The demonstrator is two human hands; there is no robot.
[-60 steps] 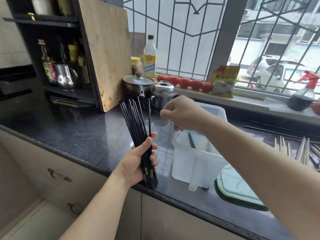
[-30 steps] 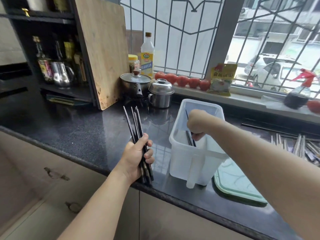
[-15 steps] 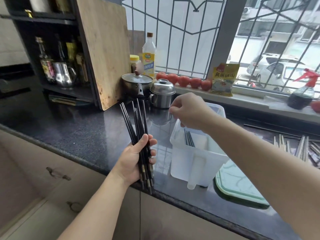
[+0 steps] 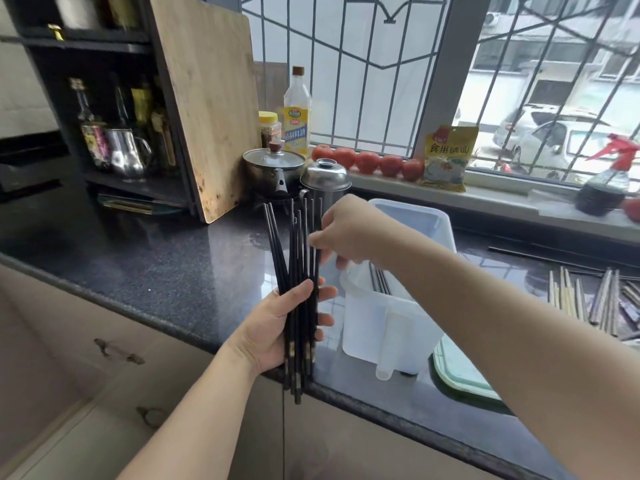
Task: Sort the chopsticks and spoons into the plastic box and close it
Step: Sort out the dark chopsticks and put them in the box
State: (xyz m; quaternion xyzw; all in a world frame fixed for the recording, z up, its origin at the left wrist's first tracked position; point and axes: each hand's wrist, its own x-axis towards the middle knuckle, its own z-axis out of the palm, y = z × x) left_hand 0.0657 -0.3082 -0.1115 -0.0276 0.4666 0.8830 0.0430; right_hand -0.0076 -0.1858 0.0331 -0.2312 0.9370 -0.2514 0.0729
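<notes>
My left hand (image 4: 277, 327) grips a bundle of several black chopsticks (image 4: 298, 258) upright over the counter's front edge. My right hand (image 4: 346, 233) reaches across to the top of that bundle, and its fingertips pinch one of the chopsticks. Just to the right stands the white plastic box (image 4: 391, 327), open, with a few black chopsticks (image 4: 379, 282) inside its near compartment. Its pale green lid (image 4: 460, 372) lies flat on the counter beside it. More wooden and dark chopsticks (image 4: 588, 299) lie loose on the counter at the far right.
Behind the box stand a lidded pot (image 4: 273, 168) and a steel pot (image 4: 325, 181). A wooden cutting board (image 4: 207, 105) leans on a dark shelf. Tomatoes (image 4: 367, 161), a packet and a spray bottle (image 4: 606, 181) line the window sill.
My right hand dropped chopsticks into the box, lifted out, and has come left to the bundle held by my left hand, where it now pinches a chopstick.
</notes>
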